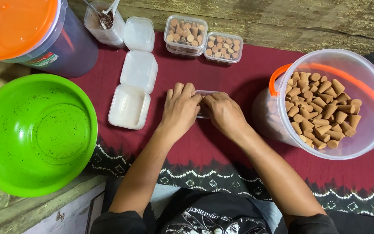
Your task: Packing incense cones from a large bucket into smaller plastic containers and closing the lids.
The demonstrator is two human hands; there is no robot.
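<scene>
just the one cam here, worn on the head, looking pretty much straight down over the person's own lap and forearms. It's close in: the red cloth (239,143) fills most of the frame, with both hands dead centre. Top of the picture is the far side, a wooden wall (260,17). Left edge clips the green bowl (5,143) and the orange lid (9,26), right edge nearly clips the clear bucket (369,86). No second view to overlap with

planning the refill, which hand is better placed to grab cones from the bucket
Right, probably. The right hand lies next to the bucket of cones; the left hand sits on the far side of the small box.
</scene>
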